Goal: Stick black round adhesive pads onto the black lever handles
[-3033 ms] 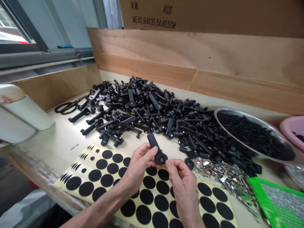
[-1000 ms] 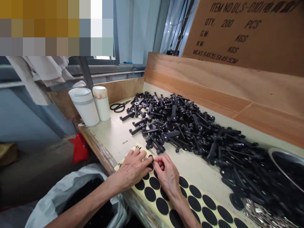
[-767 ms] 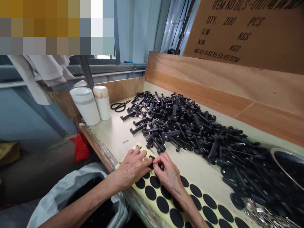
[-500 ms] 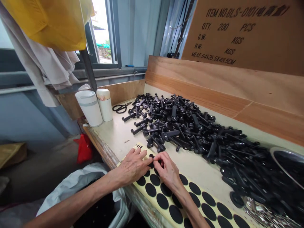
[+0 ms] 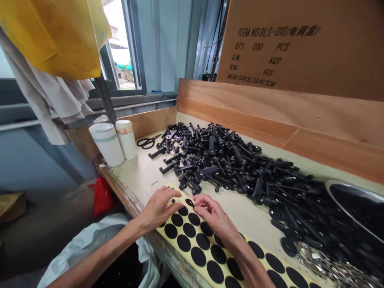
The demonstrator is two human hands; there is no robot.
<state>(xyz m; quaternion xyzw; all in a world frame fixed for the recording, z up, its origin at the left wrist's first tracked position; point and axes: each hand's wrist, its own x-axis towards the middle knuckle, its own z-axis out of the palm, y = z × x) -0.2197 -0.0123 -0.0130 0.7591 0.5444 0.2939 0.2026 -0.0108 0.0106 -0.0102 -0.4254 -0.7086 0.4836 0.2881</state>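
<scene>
My left hand point(image 5: 157, 209) lies flat on the upper end of a yellow sheet of round black stickers point(image 5: 192, 240), holding nothing. My right hand point(image 5: 212, 218) rests just to its right, fingers extended toward the sheet's far end, with nothing visible in them. A small gap separates the hands. A lone black dot point(image 5: 189, 202) sits on the sheet between them. Beyond the fingertips lies a large heap of black plastic handled parts point(image 5: 222, 160).
A steel bowl point(image 5: 354, 204) of small black parts stands at right, above loose silver metal clips point(image 5: 327, 264). Black scissors point(image 5: 146, 142) and two white flasks point(image 5: 106, 144) stand at the bench's far left. Wooden boards point(image 5: 234, 108) back the bench. A white bag point(image 5: 90, 244) hangs below its front edge.
My fingertips have come apart from their pinch at the sheet, and both hands have drawn slightly back. The view has swung a little, and the black handle held earlier is no longer in my hands.
</scene>
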